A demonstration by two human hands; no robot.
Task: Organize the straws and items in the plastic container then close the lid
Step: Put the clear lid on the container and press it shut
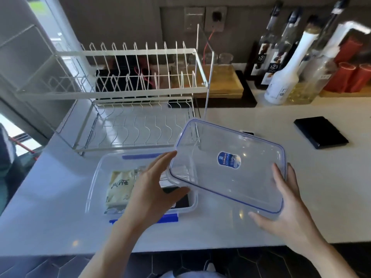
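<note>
The left hand pinches the near-left corner of the clear lid, thumb beneath the rim and fingers over it. The right hand supports the opposite short end with fingers spread and nearly straight against the lid's edge and underside, more cradling than clamping. Between them the lid hangs tilted in the air, its far end higher. A grip at both ends probably keeps so wide and flexible a piece level enough to line up. Its blue seal runs round the rim and a blue label sits in the middle.

Below and to the left, the plastic container rests open near the counter's front edge. The lid overlaps only its right part, so it is not yet seated. Inside lies a pale packet toward the left, with something dark under the left hand; whether straws are there cannot be told. Blue latches show at the container's near and far long sides, folded out to leave the rim free.

Behind it a white dish rack stands on the counter. A black flat object lies toward the right, and bottles crowd the back right corner.
</note>
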